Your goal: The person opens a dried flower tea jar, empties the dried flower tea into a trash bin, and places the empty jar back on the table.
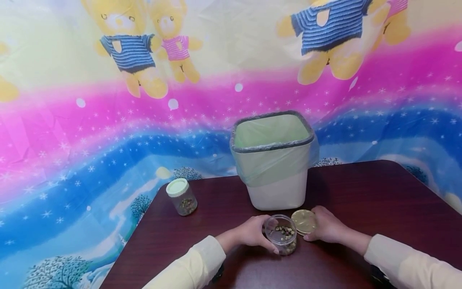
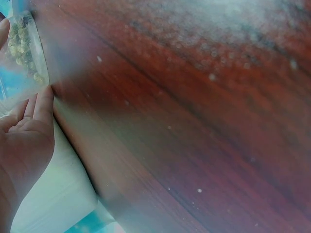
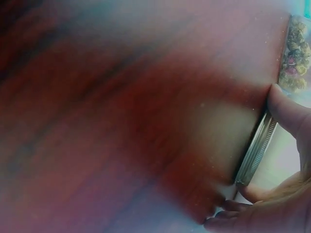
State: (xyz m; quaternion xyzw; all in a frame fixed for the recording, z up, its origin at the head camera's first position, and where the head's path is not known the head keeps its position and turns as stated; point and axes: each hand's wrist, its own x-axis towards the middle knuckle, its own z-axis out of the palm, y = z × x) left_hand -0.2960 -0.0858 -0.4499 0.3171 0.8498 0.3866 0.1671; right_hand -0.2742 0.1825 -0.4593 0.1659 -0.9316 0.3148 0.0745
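Note:
A clear open jar (image 1: 285, 248) with dried buds inside stands near the table's front edge. My left hand (image 1: 252, 233) curls round its left side, thumb in front; in the left wrist view the fingers of that hand (image 2: 29, 136) touch the base of the jar (image 2: 22, 48). Just right of the jar, a gold lid (image 1: 304, 221) lies on the table, gripped at its edge by my right hand (image 1: 328, 226). The right wrist view has the lid (image 3: 257, 148) between the thumb and fingers of that hand (image 3: 286, 165), with the jar (image 3: 295, 58) beyond.
A white bin (image 1: 279, 180) with a clear liner stands behind the jar and lid. A second jar (image 1: 185, 204) with a pale green lid and dried contents stands at the table's back left. Behind the dark red table (image 1: 216, 204) hangs a patterned cloth (image 1: 202, 104).

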